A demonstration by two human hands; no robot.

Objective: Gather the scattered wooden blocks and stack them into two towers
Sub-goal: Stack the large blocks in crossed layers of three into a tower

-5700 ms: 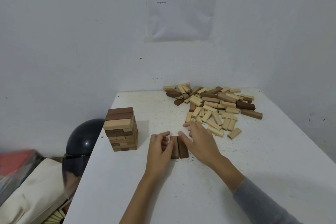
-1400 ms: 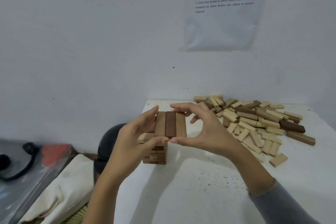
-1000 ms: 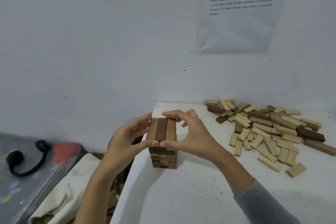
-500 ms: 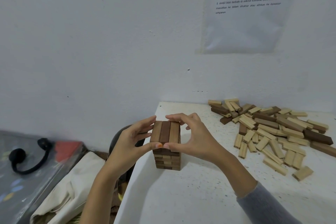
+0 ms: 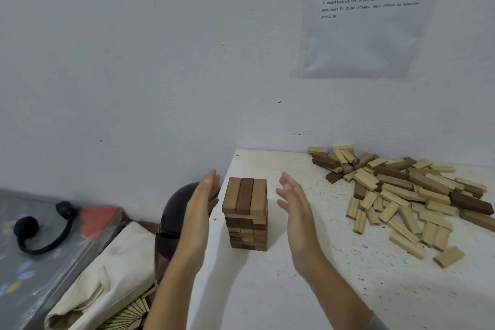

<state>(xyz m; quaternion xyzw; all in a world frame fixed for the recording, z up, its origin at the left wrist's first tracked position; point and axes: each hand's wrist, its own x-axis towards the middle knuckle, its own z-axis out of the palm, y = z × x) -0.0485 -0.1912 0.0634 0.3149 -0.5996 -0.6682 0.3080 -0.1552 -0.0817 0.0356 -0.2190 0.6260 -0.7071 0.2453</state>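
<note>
Head view shows your left grip [image 5: 203, 203] and right grip [image 5: 293, 201] both spread flat, fingers straight, palms facing each other, holding nothing. Between them stands 1 tower [image 5: 247, 225], apart from each palm by a narrow gap. Its top layer [image 5: 245, 195] is 3 blocks side by side, running away from you, the middle one darker. The tower stands on the white surface [image 5: 294, 289], close to the edge on your left grip's side. The loose pile [image 5: 407, 193] lies well to the right of your right grip, light and dark blocks mixed. Just left of your left grip, off the surface, sits a dark helmet [image 5: 175, 211], with a cream bag [image 5: 107, 276] below it. A printed sheet [image 5: 369, 21] hangs on the wall above.
</note>
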